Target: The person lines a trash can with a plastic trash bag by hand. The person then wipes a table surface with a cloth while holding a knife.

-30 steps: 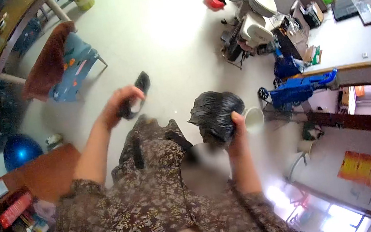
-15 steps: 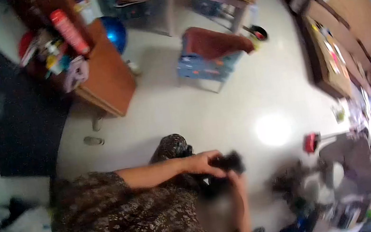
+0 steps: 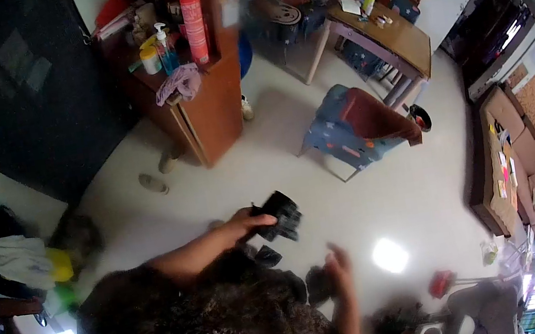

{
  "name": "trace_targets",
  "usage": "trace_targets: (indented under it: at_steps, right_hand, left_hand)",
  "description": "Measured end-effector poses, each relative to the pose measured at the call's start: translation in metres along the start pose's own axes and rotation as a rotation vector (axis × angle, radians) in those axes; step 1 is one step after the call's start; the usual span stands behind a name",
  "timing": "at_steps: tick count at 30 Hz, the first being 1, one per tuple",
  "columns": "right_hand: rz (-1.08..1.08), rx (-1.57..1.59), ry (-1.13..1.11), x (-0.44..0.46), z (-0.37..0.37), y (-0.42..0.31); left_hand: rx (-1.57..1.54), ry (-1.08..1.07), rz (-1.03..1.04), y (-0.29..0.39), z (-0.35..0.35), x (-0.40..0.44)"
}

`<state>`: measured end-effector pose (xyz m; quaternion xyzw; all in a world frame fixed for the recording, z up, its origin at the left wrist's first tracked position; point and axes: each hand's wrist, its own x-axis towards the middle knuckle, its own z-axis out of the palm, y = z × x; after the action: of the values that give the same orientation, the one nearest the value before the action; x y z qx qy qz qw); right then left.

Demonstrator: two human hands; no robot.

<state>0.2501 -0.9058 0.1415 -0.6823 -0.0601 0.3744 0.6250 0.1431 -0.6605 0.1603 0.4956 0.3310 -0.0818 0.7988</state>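
The person's left hand (image 3: 246,221) holds a black bundle (image 3: 283,214), crinkled and a little shiny, in the air above the pale floor (image 3: 428,226). The left fingers pinch the bundle at its near side, with the thumb lying on it. A smaller black piece (image 3: 267,255) shows just below this hand; whether it is joined to the bundle, one cannot tell. The right hand (image 3: 339,265) is lower and more to the right, apart from the bundle, with a dark thing (image 3: 319,285) just beside it. This hand is blurred, so one cannot tell whether its fingers pinch that thing. For good handling, the left grip should be firm but not crushing, because the material looks thin and could slip or tear. A calm, steady wrist would also help.
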Motion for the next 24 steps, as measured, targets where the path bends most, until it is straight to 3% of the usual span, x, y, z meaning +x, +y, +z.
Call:
trace_targets:
  at_steps: [2,4,8,10,11,12,16,18,19,20,22,24]
  right_hand:
    - [-0.004,-0.056,0.032,0.011,0.009,0.007]
    - [0.129,0.029,0.054,0.023,0.028,0.007]
    - [0.172,0.01,0.133,0.051,0.09,-0.014]
    - [0.163,0.08,0.131,0.076,0.114,-0.007]
    - [0.139,0.081,0.095,0.088,0.127,-0.008]
    - [0.119,0.081,0.061,0.099,0.141,-0.01]
    - [0.132,0.157,0.062,0.135,0.191,-0.025]
    - [0.096,0.054,0.04,0.151,0.214,-0.041]
    - [0.068,-0.055,0.026,0.158,0.225,-0.051]
    - [0.071,-0.054,0.028,0.164,0.23,-0.054]
    - [0.022,-0.103,0.002,0.179,0.239,-0.06]
    - [0.08,-0.042,-0.002,0.192,0.245,-0.066]
  left_hand:
    - [-0.094,0.128,0.004,-0.002,-0.039,0.01]
    - [-0.328,0.301,-0.006,0.014,-0.071,0.003]
    - [-0.419,0.404,0.005,0.019,-0.171,0.018]
    - [-0.502,0.608,0.032,0.024,-0.226,0.03]
    - [-0.589,0.547,0.112,0.051,-0.23,0.013]
    - [-0.566,0.767,0.001,0.045,-0.266,0.027]
    - [-0.557,0.792,0.007,0.08,-0.335,0.016]
    - [-0.43,1.064,0.006,0.074,-0.39,0.034]
    - [-0.48,0.915,0.061,0.079,-0.408,0.034]
    - [-0.387,1.081,0.031,0.093,-0.417,0.033]
    - [-0.346,1.155,0.073,0.116,-0.426,0.033]
    - [-0.334,1.17,0.158,0.087,-0.482,0.065]
